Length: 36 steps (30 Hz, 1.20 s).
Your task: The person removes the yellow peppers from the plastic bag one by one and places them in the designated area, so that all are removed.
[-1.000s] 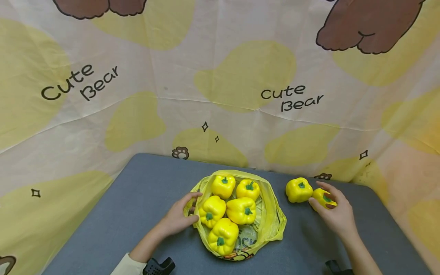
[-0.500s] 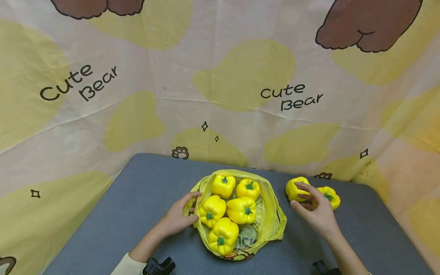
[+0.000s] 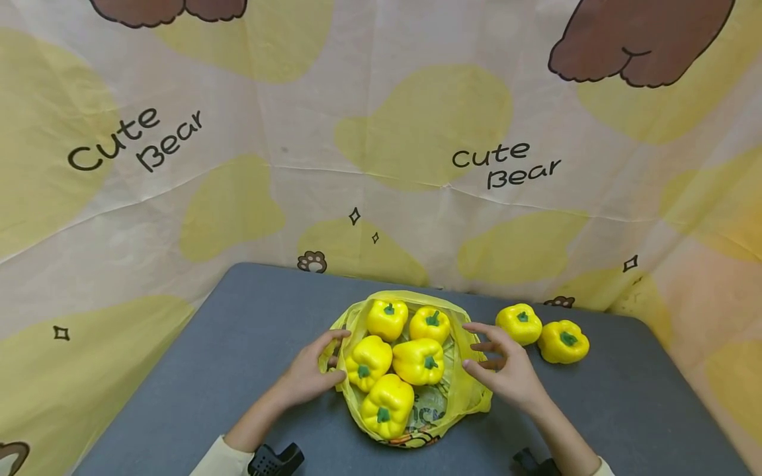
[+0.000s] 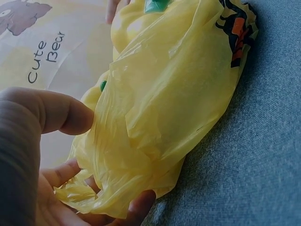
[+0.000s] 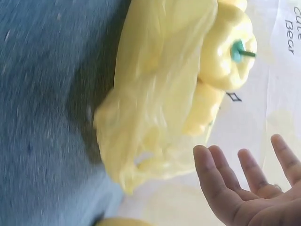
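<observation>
Head view – shows yellow bag (image 3: 473, 396) lying open in the middle of grey table (image 3: 208, 370), with five peppers (image 3: 419, 361) piled inside. Finds two loose peppers (image 3: 519, 323) just right of it, touching each other, close to the printed backdrop (image 3: 417, 132). Places left hand (image 3: 309, 377) at the bag's left rim, thumb and fingers curled onto the plastic. Places right hand (image 3: 506, 370) over the right rim, fingers spread and nearly straight, gripping nothing; cannot tell from here whether touching the film.

Left wrist view: confirms the pinch, with thumb on top, fingers underneath and a bunched fold of bag (image 4: 178, 94) between. Shows the bag's bulge resting on the table (image 4: 263, 155).

Right wrist view: blurred, but shows right hand (image 5: 254, 188) with palm open and fingers apart, near the bag (image 5: 155, 94) yet clear of it. Catches one of the peppers (image 5: 230, 47) poking above the rim, stem out.

Reads as taking hold of both sides of the rim. Probably best to gather a full fold on the right, matching the left – a thin edge of film likely slips or tears. Worth holding both sides level, given the high pile, and steering clear of the loose peppers.
</observation>
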Motion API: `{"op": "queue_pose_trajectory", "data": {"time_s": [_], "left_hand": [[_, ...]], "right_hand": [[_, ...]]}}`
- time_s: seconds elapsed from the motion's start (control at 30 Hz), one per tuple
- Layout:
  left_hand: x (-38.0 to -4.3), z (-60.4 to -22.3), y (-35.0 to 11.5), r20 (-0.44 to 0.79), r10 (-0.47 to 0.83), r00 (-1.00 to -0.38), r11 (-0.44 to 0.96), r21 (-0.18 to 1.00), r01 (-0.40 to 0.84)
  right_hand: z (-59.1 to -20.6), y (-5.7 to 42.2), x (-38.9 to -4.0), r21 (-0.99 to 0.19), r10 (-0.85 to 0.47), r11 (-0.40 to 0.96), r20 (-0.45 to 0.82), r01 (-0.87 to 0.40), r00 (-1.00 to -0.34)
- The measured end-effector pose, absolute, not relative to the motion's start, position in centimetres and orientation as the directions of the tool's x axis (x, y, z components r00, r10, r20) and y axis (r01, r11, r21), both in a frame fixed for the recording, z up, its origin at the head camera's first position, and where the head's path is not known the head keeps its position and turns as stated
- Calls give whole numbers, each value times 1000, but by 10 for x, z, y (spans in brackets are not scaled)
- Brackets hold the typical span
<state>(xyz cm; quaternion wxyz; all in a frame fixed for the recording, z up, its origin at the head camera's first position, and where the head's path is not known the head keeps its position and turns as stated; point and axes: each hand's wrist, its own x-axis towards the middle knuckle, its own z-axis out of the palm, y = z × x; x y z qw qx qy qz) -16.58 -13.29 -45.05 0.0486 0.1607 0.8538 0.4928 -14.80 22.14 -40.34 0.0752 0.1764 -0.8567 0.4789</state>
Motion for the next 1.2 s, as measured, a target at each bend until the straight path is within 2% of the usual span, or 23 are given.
{"op": "queue_pose_trajectory", "data": {"time_s": [0.5,0.73,1.2], "left_hand": [[-169,-451,-134,75,349,-934,466,851,242],[-169,-450,-134,49,379,-924,415,883,218],[-168,-448,-132,44,359,-932,453,865,215]], "right_hand": [[-423,199,-152,-822,-305,485,161,-299,-939],[-428,192,-154,-814,-297,503,152,-289,-943],[-434,176,-155,-818,-291,483,187,-313,-938]]}}
